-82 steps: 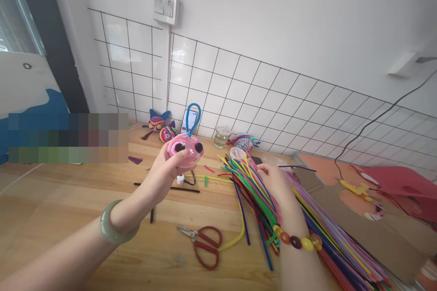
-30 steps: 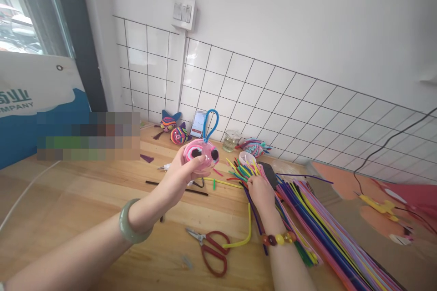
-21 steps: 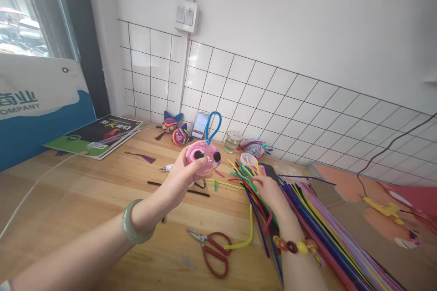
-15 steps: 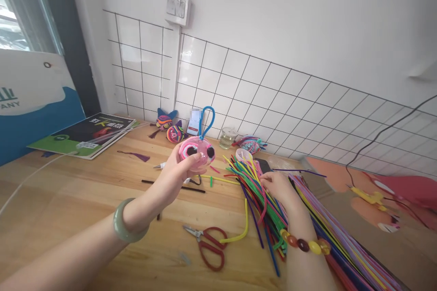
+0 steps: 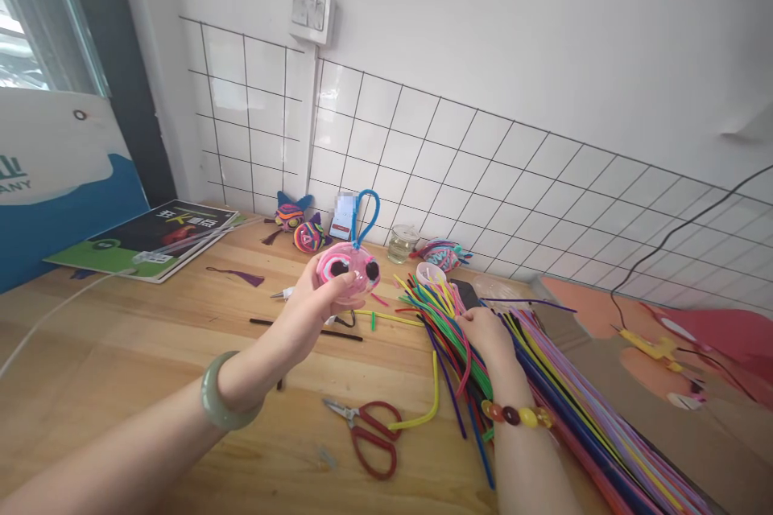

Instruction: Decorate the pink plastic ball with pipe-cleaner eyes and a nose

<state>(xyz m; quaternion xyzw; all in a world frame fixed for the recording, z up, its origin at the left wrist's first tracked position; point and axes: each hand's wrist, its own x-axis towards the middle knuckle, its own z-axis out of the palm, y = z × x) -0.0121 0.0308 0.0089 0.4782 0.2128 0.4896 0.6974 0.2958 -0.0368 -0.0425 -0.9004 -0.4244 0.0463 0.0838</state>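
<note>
My left hand (image 5: 323, 290) is closed around a clear pink ball ornament (image 5: 362, 263) with pink and white strips, two black pompom-like eyes and a blue pipe cleaner loop (image 5: 375, 213) standing up from its top. My right hand (image 5: 488, 331) rests at a heap of colourful pipe cleaners (image 5: 444, 338), its fingers pinched on the pipe cleaners near a pink one; the fingertips are partly hidden. Between my forearms lie red-handled scissors (image 5: 362, 426), spread apart, beside a bent yellow pipe cleaner (image 5: 436, 394).
Finished striped ornaments (image 5: 293, 211), a phone (image 5: 344, 217) and a glass jar (image 5: 403, 243) line the wall. A black pipe cleaner (image 5: 269, 323) and purple tassel (image 5: 245, 276) lie left. More long pipe cleaners (image 5: 604, 418) and a yellow glue gun (image 5: 652, 346) are on the right.
My right hand has shifted slightly left and its fingers have closed in on the pipe cleaners. My left hand keeps the pink ball in the same place.
</note>
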